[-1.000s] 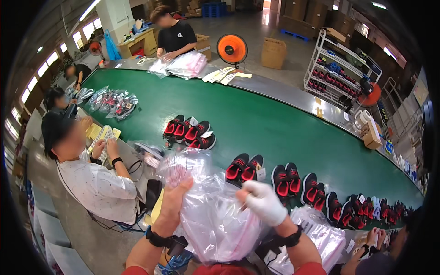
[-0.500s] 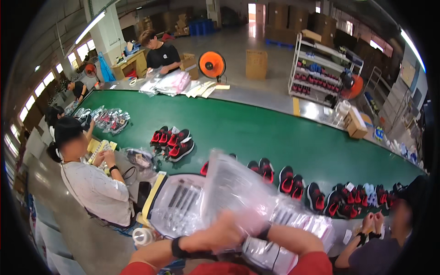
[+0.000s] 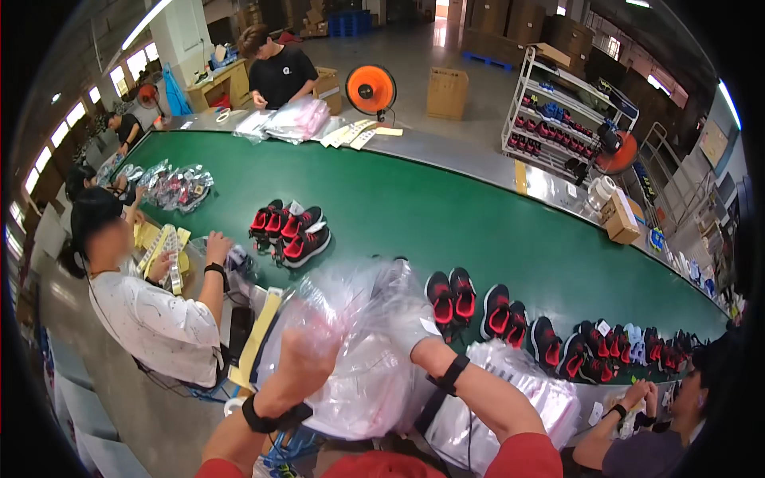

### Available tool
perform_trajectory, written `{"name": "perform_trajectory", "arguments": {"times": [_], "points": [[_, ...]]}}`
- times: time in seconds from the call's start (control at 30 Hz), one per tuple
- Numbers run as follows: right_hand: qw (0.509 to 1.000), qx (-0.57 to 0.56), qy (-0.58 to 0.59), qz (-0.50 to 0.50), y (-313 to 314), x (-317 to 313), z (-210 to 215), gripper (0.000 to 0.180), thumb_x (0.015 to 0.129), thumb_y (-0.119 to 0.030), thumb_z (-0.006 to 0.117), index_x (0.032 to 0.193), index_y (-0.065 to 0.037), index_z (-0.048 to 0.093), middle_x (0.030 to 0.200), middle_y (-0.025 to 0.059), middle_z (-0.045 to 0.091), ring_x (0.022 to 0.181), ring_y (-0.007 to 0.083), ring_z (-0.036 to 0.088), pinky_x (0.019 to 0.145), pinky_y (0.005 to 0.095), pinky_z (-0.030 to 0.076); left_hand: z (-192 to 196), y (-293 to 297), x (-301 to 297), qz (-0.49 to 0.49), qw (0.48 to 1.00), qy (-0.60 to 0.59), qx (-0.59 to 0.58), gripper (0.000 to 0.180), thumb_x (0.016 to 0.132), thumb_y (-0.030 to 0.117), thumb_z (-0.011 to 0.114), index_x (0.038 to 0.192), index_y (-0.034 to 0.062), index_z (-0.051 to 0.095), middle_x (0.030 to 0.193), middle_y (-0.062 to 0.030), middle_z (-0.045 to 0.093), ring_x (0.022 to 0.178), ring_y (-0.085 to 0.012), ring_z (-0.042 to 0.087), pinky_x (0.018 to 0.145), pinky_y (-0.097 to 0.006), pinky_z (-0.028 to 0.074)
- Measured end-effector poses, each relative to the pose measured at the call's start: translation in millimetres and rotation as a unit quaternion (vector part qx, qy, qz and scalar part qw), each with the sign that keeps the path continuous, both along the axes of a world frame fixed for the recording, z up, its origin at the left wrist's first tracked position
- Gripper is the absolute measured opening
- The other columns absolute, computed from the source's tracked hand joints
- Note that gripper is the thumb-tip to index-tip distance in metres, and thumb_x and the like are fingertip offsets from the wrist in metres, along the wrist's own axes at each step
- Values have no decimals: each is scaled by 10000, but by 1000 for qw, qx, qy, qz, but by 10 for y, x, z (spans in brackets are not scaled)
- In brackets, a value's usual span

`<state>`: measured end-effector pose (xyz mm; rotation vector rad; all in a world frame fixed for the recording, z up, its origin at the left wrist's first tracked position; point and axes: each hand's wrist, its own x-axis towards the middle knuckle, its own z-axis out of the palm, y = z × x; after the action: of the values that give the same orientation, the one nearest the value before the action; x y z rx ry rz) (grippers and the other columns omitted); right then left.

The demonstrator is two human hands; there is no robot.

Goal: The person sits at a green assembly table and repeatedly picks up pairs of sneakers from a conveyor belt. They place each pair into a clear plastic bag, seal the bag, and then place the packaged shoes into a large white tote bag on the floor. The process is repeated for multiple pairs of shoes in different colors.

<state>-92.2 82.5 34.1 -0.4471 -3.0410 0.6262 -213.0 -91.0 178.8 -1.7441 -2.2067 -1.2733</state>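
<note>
A large clear plastic bag point(image 3: 331, 291) is spread out in front of me, at the near edge of the green conveyor belt point(image 3: 382, 187). My left hand point(image 3: 309, 354) is closed on its left side. My right hand point(image 3: 414, 323) reaches forward at the bag's right side, with film over its fingers, so their pose is hidden. Dark shapes, perhaps shoes, show blurred through the film just beyond it. Right of that hand, a pair of black and red sneakers point(image 3: 451, 296) stands on the belt. Below the bag lies a stack of clear bags point(image 3: 362, 390).
Another stack of bags point(image 3: 506, 398) lies right of my right forearm. More sneakers point(image 3: 546, 338) line the belt's near edge; a group point(image 3: 291, 231) stands farther left. A co-worker point(image 3: 159, 303) sits at left, another point(image 3: 653, 430) at right, and one point(image 3: 279, 76) stands across the belt.
My hands, close together before, are now apart, and the bag has spread wider between them. The right hand has gone forward toward the belt. The left co-worker has raised a hand toward a wrapped item.
</note>
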Motion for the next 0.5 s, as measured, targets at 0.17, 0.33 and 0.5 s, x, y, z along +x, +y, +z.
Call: {"name": "perform_trajectory", "arguments": {"times": [0.17, 0.33, 0.5], "points": [[972, -22, 6, 233, -355, -191, 960, 159, 794, -124, 567, 877, -51, 681, 818, 177, 639, 724, 335, 625, 675, 382, 507, -27, -34, -394, 137, 961, -226, 78, 93, 853, 41, 605, 904, -25, 646, 645, -99, 600, 595, -109, 525, 564, -292, 440], [850, -385, 359, 19, 56, -518, 1851, 195, 885, -153, 549, 981, -20, 654, 772, 109, 630, 674, 165, 642, 632, 271, 504, 257, -445, -821, 225, 936, -263, 62, 136, 840, 110, 660, 904, -2, 618, 792, 34, 573, 701, -65, 477, 614, -235, 401], [975, -199, -6, -104, 922, -1267, 443, 457, 829, -439, 588, 1121, -90, 633, 980, 150, 666, 889, 244, 654, 766, 327, 512, 234, -668, -948, 237, 870, -419, 105, 233, 821, 107, 676, 1005, 0, 584, 861, 11, 557, 779, -80, 486, 689, -222, 395]]}}
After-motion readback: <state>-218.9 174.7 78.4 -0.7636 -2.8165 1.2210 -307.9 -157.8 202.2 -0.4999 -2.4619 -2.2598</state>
